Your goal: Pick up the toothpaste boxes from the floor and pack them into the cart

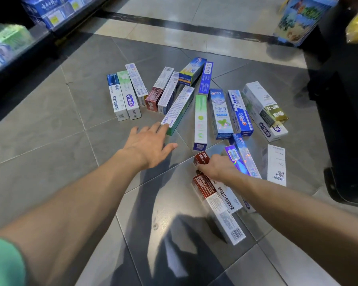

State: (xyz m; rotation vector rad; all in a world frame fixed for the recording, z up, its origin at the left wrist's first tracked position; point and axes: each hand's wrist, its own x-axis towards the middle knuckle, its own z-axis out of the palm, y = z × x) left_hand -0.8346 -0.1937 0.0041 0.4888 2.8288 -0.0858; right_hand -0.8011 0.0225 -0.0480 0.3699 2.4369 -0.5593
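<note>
Two hands reach over toothpaste boxes scattered on the grey tile floor.
Centre-left, the left hand is spread flat, fingertips touching the near end of a green-edged box. Lower right of centre, the right hand curls around a dark red-and-white box; other boxes fan across mid-frame.
</note>
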